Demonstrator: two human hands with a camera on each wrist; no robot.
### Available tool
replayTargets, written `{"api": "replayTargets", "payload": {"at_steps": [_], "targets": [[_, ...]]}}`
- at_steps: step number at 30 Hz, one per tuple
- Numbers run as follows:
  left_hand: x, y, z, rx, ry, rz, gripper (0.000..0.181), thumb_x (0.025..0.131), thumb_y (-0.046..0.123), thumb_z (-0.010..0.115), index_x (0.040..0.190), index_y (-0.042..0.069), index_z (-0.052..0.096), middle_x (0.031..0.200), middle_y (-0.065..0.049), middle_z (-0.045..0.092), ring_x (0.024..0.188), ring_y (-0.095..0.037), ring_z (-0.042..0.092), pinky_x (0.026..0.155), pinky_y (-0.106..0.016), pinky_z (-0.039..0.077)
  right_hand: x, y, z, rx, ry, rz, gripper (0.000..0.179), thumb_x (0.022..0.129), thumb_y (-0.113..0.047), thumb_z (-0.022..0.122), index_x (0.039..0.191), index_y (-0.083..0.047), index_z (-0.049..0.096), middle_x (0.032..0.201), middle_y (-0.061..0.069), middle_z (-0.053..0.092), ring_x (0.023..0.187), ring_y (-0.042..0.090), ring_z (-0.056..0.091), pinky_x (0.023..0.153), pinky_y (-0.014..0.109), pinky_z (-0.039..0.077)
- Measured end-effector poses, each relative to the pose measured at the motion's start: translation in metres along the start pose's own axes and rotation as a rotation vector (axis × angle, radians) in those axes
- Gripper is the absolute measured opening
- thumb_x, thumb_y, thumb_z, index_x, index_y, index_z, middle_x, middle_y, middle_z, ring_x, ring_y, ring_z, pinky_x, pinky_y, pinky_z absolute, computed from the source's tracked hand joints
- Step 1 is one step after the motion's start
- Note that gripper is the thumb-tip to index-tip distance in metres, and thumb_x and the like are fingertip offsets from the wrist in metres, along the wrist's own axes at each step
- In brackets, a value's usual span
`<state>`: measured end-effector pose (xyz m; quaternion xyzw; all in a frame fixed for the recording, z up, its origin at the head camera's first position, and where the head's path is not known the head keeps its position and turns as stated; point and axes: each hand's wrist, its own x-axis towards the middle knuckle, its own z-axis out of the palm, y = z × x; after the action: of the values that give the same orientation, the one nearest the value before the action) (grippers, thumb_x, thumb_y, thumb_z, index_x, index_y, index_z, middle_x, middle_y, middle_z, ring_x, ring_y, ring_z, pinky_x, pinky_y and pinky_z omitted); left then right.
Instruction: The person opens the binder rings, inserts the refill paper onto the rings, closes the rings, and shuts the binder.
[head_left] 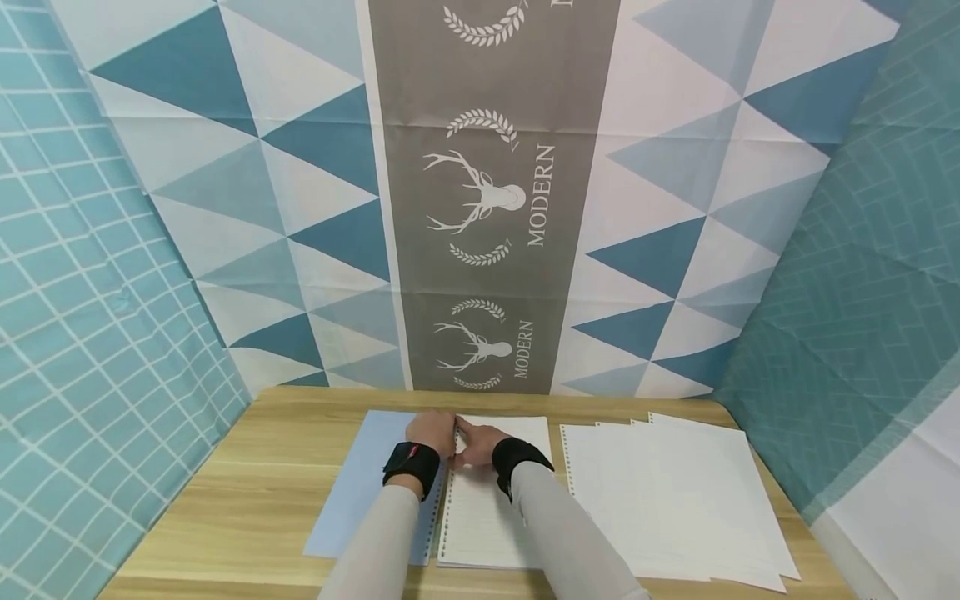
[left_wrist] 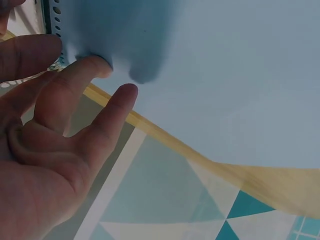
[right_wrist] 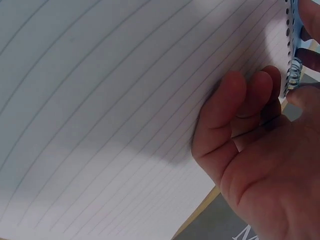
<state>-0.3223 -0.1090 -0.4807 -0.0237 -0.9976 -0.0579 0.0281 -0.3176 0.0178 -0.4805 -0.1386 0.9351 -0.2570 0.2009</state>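
Note:
A loose-leaf notebook lies spread on the table, its light blue cover (head_left: 360, 475) to the left and a stack of white lined pages (head_left: 487, 525) to the right. Punched holes run down both inner edges. At the far end of the spine, the ring binding (right_wrist: 295, 72) shows in the right wrist view. My left hand (head_left: 431, 431) grips there, with some fingers on the blue sheet; its exact hold is partly hidden. My right hand (head_left: 477, 443) meets it from the page side, thumb and forefinger at the binding, other fingers curled against the lined page.
Several loose white punched sheets (head_left: 675, 500) lie fanned on the right side of the wooden table (head_left: 247, 483). A patterned cloth (head_left: 480, 275) hangs behind the far edge, with tile-patterned cloths at either side.

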Motion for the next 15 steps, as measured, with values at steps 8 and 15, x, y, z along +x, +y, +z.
{"api": "replayTargets", "payload": {"at_steps": [8,15], "targets": [[0.003,0.0,0.002,-0.001,0.009,0.008,0.023,0.076,0.015,0.083,0.097,0.011,0.075,0.082,-0.009,0.069,0.068,-0.024,0.06,0.06,-0.042,0.056,-0.001,-0.002,-0.003,0.003,-0.007,0.002,0.088,0.09,-0.042,0.074,0.162,-0.034,0.025,0.156,0.011,0.049,0.14,0.03,0.05,0.114,0.047,0.042],[0.0,-0.001,-0.001,-0.009,-0.006,0.012,0.019,0.08,0.015,0.082,0.097,0.013,0.075,0.086,-0.009,0.072,0.073,-0.026,0.065,0.064,-0.044,0.058,0.024,0.011,0.007,-0.047,0.007,0.01,0.093,0.085,-0.046,0.077,0.162,-0.036,0.025,0.153,0.009,0.054,0.137,0.027,0.054,0.112,0.046,0.044]]}}
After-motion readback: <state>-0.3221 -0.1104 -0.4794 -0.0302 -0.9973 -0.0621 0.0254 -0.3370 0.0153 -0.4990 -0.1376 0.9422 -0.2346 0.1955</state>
